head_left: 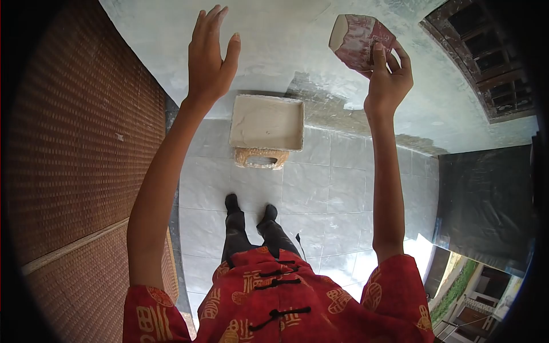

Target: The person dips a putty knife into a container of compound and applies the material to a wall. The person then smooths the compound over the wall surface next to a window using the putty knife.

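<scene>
My left hand (211, 60) is raised with its fingers apart, near the pale, patchy wall (274, 40), and holds nothing; whether it touches the wall I cannot tell. In my right hand (390, 77) is a dark red scraper-like piece (363, 43) with a pale edge at its left, gripped between thumb and fingers and held up against or close to the wall. Below and between the hands, a shallow rectangular tray (267, 123) of pale, smooth paste rests on a small stained stool (260, 159).
Grey floor tiles (309, 188) lie under my feet. A woven brown panel (91, 137) stands along the left. At the upper right is a dark wooden window frame (486, 57), with a dark sheet (483, 200) below it. Bare grey patches (331, 106) mark the lower wall.
</scene>
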A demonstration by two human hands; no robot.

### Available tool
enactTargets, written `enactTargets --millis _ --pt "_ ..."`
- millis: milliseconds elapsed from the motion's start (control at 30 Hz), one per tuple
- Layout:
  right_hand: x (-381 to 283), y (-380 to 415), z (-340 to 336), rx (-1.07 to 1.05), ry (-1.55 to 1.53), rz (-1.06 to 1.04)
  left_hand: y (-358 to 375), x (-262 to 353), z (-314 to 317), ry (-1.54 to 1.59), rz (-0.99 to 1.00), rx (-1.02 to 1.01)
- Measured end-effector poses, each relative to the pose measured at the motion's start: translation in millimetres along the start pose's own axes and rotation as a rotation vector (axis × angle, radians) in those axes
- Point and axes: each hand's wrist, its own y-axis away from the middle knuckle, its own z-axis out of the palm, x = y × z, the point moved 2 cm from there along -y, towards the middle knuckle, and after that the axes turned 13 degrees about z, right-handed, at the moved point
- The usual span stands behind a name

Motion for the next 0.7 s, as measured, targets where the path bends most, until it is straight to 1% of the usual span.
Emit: enactTargets --millis 100,167,267,367,433,467,500,567,633,700 --pt "47 8 -4 0.018 0.097 0.099 45 -17 25 0.054 -0.058 -0.055" --pt "82 13 -6 0.028 0.134 0.172 77 -25 41 0.069 -0.139 -0.131" --pt "132 25 -13 0.052 0.191 0.296 121 -31 63 0.113 -0.198 -0.205" --pt "182 34 -16 0.005 0.165 0.433 167 -34 86 0.13 -0.269 -0.265" --pt "215 40 -16 -0.042 0.258 0.492 201 -37 101 0.123 -0.315 -0.298" --pt "231 45 -17 -0.034 0.295 0.533 218 -35 108 0.111 -0.34 -0.314" --pt "252 47 -21 -0.038 0.304 0.55 235 -34 115 0.099 -0.365 -0.328" --pt "298 53 -30 -0.113 0.461 0.504 267 -29 126 0.103 -0.428 -0.366" --pt "325 65 -26 -0.135 0.47 0.557 298 -24 136 0.103 -0.489 -0.398" --pt "348 77 -23 -0.243 0.699 0.368 330 -17 143 0.109 -0.571 -0.411"
